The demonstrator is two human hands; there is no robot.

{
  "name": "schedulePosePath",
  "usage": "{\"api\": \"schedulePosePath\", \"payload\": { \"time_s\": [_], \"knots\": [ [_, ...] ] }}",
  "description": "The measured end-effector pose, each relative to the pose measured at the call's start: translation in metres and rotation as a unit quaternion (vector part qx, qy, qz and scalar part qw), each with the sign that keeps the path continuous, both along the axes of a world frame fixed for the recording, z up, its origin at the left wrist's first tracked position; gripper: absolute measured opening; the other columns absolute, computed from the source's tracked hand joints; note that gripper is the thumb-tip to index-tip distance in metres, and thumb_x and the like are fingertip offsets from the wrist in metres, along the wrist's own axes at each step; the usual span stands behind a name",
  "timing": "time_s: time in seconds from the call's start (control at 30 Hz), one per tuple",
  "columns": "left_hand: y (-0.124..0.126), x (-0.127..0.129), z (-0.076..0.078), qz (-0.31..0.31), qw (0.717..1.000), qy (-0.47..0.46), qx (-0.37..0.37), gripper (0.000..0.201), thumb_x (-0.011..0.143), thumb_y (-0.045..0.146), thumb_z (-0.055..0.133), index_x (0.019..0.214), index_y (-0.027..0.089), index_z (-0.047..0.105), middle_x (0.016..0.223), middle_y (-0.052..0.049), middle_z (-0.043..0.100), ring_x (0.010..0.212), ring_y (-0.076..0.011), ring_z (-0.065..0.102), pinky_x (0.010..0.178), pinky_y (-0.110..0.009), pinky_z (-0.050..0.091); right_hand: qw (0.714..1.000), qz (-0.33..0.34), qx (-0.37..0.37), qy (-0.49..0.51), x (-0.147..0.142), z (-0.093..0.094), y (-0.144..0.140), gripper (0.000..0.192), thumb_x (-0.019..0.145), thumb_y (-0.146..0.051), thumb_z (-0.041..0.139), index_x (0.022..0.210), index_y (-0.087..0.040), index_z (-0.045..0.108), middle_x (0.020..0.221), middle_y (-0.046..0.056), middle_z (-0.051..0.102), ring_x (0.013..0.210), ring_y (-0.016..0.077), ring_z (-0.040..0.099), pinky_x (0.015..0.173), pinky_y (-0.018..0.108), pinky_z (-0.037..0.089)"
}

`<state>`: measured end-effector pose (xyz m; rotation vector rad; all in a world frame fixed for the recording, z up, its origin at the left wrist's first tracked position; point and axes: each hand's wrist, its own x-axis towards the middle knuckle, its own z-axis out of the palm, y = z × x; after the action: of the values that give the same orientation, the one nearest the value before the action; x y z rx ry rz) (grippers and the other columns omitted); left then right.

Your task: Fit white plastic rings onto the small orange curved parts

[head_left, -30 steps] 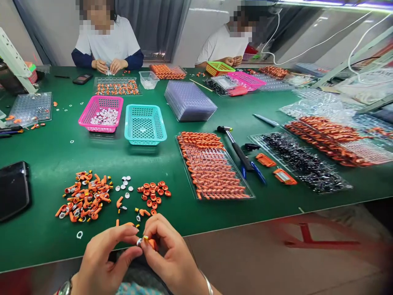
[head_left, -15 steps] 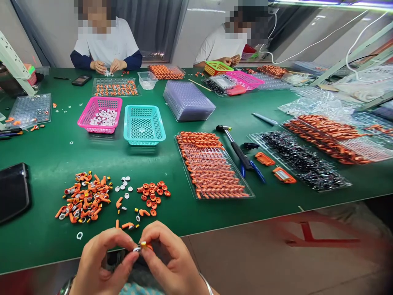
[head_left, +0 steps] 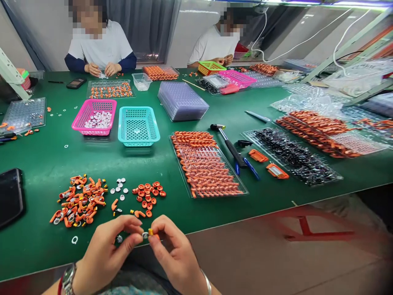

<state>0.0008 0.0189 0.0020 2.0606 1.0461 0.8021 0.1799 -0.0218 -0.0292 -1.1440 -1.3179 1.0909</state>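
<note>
My right hand (head_left: 176, 252) pinches a small orange earbud part (head_left: 156, 237) between thumb and fingertips, over the near table edge. A yellow tab (head_left: 150, 232) and a silver-white disc (head_left: 145, 235) stick out from it to the left. My left hand (head_left: 115, 241) is at the disc, its thumb and index tips apart; whether the thumb touches the disc I cannot tell. Beyond my hands lies a pile of orange earbud parts (head_left: 81, 200) with silver discs and yellow tabs. White round caps (head_left: 122, 197) and orange round cups (head_left: 149, 192) lie right of it.
A pink basket (head_left: 76, 116) holds white pieces, beside a turquoise basket (head_left: 123, 131). Farther right are stacked clear trays (head_left: 182, 102), a tray of orange parts (head_left: 211, 172), a hammer (head_left: 231, 149) and black wired parts (head_left: 294, 155). A phone (head_left: 10, 196) lies left. Two people sit opposite.
Both hands have risen slightly, farther over the table edge, with the earbud part. My left fingertips, pinched at the silver-white disc before, have parted. The whole view has shifted a little.
</note>
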Motion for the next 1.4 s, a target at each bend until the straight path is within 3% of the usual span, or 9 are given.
{"api": "schedulePosePath", "payload": {
  "time_s": [0.07, 0.2, 0.4, 0.63, 0.77, 0.87, 0.97, 1.17, 1.4],
  "knots": [
    [0.021, 0.006, 0.001, -0.012, 0.995, 0.093, 0.047, 0.014, 0.095, 0.018, 0.051, 0.097, 0.022, 0.065, 0.084, 0.000, 0.073, 0.074, -0.0143, 0.069, 0.068, -0.023, 0.054, 0.999, -0.022, -0.021, 0.020, 0.007, -0.003, 0.003, 0.014, 0.093, -0.029, 0.052, 0.083, -0.020, 0.053, 0.075, -0.001, 0.048, 0.065, 0.0135, 0.048, 0.057, 0.024, 0.041],
    [0.057, 0.023, -0.004, -0.029, 0.984, 0.157, 0.085, 0.015, 0.089, 0.014, 0.058, 0.087, 0.021, 0.071, 0.083, -0.004, 0.071, 0.079, -0.0199, 0.063, 0.073, -0.031, 0.050, 0.996, -0.051, -0.047, 0.048, 0.018, -0.004, 0.007, 0.018, 0.094, -0.036, 0.052, 0.087, -0.020, 0.054, 0.073, -0.001, 0.049, 0.060, 0.0124, 0.048, 0.054, 0.023, 0.042],
    [0.072, 0.040, -0.011, -0.053, 0.974, 0.204, 0.089, 0.019, 0.081, 0.005, 0.065, 0.070, 0.020, 0.071, 0.074, -0.003, 0.063, 0.073, -0.0204, 0.055, 0.066, -0.030, 0.044, 0.995, -0.065, -0.039, 0.058, 0.021, -0.007, 0.008, 0.019, 0.094, -0.037, 0.053, 0.087, -0.020, 0.055, 0.074, -0.001, 0.052, 0.064, 0.0138, 0.054, 0.059, 0.024, 0.047],
    [0.048, 0.031, 0.002, -0.014, 0.989, 0.143, 0.033, 0.012, 0.084, 0.009, 0.060, 0.086, 0.018, 0.067, 0.077, -0.001, 0.070, 0.070, -0.0173, 0.064, 0.065, -0.027, 0.051, 0.997, -0.045, -0.031, 0.059, 0.017, -0.007, 0.010, 0.016, 0.095, -0.035, 0.053, 0.090, -0.020, 0.056, 0.082, 0.001, 0.053, 0.073, 0.0157, 0.059, 0.065, 0.026, 0.049],
    [0.021, 0.022, 0.006, 0.010, 0.998, 0.017, -0.061, 0.015, 0.086, 0.015, 0.059, 0.093, 0.020, 0.071, 0.081, -0.001, 0.077, 0.071, -0.0152, 0.072, 0.064, -0.022, 0.058, 0.998, -0.021, -0.023, 0.051, 0.010, 0.000, 0.008, 0.019, 0.095, -0.036, 0.051, 0.087, -0.020, 0.056, 0.080, 0.002, 0.054, 0.071, 0.0154, 0.057, 0.064, 0.026, 0.049],
    [0.003, 0.014, 0.004, 0.048, 0.975, -0.118, -0.180, 0.016, 0.082, 0.019, 0.067, 0.095, 0.022, 0.076, 0.089, -0.003, 0.080, 0.079, -0.0195, 0.076, 0.070, -0.023, 0.062, 0.999, -0.007, -0.017, 0.030, 0.003, 0.004, 0.008, 0.019, 0.095, -0.035, 0.051, 0.085, -0.019, 0.056, 0.079, 0.002, 0.056, 0.071, 0.0154, 0.056, 0.063, 0.025, 0.048],
    [-0.009, 0.007, 0.000, 0.076, 0.954, -0.179, -0.227, 0.020, 0.077, 0.020, 0.073, 0.096, 0.025, 0.078, 0.089, -0.003, 0.080, 0.078, -0.0215, 0.077, 0.069, -0.023, 0.062, 1.000, 0.000, -0.007, -0.004, -0.002, 0.006, 0.008, 0.015, 0.094, -0.032, 0.052, 0.086, -0.019, 0.057, 0.079, 0.002, 0.057, 0.070, 0.0152, 0.056, 0.060, 0.024, 0.047],
    [-0.019, -0.002, -0.007, 0.135, 0.964, -0.167, -0.159, 0.012, 0.072, 0.021, 0.078, 0.084, 0.023, 0.079, 0.082, -0.004, 0.080, 0.076, -0.0233, 0.077, 0.069, -0.024, 0.063, 0.996, 0.024, 0.016, -0.080, -0.005, 0.011, 0.007, 0.012, 0.092, -0.025, 0.051, 0.082, -0.019, 0.056, 0.075, 0.001, 0.057, 0.067, 0.0147, 0.055, 0.059, 0.025, 0.044],
    [-0.021, -0.004, -0.009, 0.132, 0.985, -0.099, -0.055, 0.010, 0.074, 0.021, 0.077, 0.084, 0.024, 0.076, 0.077, 0.000, 0.079, 0.069, -0.0183, 0.076, 0.069, -0.021, 0.061, 0.990, 0.027, 0.048, -0.129, -0.008, 0.020, 0.005, 0.013, 0.092, -0.020, 0.048, 0.080, -0.020, 0.053, 0.074, 0.002, 0.057, 0.067, 0.0147, 0.055, 0.061, 0.025, 0.045]
  ]
}}
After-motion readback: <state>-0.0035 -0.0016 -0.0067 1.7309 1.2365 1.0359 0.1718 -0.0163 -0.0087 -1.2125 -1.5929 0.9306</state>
